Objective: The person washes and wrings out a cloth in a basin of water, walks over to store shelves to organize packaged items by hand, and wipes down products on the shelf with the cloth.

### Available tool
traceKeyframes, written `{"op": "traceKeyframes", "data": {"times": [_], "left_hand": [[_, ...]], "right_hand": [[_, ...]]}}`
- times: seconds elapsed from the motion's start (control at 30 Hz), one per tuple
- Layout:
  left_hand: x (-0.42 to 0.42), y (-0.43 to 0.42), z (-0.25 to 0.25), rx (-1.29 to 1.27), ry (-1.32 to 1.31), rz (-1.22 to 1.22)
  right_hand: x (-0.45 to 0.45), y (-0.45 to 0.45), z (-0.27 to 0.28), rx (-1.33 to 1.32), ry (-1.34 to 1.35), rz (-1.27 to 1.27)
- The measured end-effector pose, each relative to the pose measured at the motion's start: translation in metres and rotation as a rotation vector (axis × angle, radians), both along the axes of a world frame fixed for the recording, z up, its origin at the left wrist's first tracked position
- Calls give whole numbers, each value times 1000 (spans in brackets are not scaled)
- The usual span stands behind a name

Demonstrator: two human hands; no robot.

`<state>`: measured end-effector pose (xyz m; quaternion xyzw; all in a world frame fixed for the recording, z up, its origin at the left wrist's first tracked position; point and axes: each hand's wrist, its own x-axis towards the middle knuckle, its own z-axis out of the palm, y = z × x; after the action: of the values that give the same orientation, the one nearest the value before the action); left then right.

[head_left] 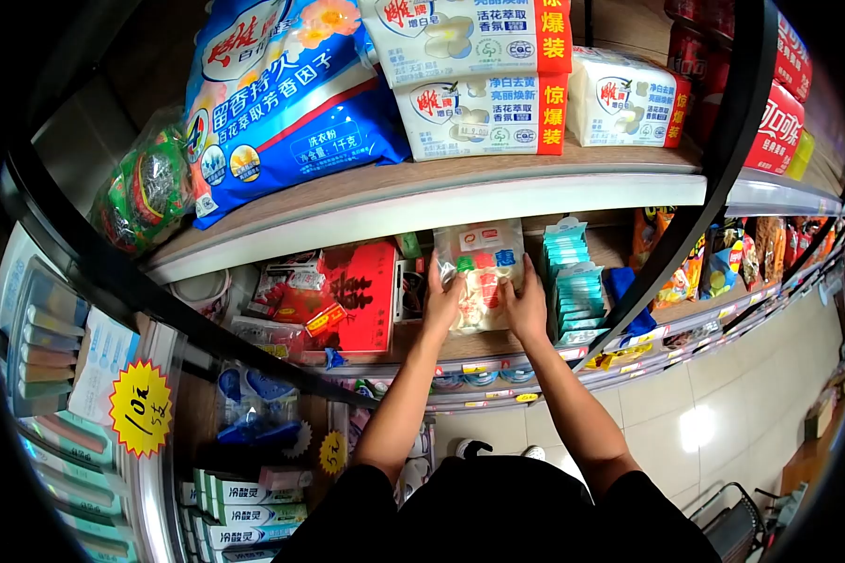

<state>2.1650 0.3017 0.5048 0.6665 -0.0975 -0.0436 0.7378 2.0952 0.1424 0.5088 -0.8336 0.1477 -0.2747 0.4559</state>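
Observation:
A clear plastic packet [480, 242] with white contents and red, green and blue print lies in the lower shelf bay, between my two hands. My left hand [444, 302] grips its left edge, the thumb resting on the front. On the other edge, my right hand [526, 305] has its fingers along the side and its thumb on the front. Teal boxes [577, 296] stand in a row just right of my right hand. To the left of my left hand is a red box [361, 286] with dark print.
Above the hands runs the upper shelf's white edge [422, 220], bearing a blue washing powder bag [291, 103] and soap packs [479, 113]. A black upright post [685, 244] stands at right. Toothpaste boxes [244, 514] are stacked lower left. Tiled floor [657, 403] shows at right.

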Motion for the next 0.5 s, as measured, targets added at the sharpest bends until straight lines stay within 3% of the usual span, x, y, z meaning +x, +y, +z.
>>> {"op": "traceKeyframes", "data": {"times": [0.2,0.27,0.37,0.4,0.5], "left_hand": [[-5,-5,5,-27,5,33],[-11,-8,4,197,-198,202],[-15,-5,-22,299,-377,297],[-23,-3,-23,293,-245,240],[-38,-9,-16,293,-322,229]], "right_hand": [[-7,3,7,-50,-56,-8],[-16,6,9,-109,-111,-27],[-38,11,5,-155,-101,-2],[-44,13,1,-163,-74,-9],[-50,15,-5,-142,-36,-15]]}}
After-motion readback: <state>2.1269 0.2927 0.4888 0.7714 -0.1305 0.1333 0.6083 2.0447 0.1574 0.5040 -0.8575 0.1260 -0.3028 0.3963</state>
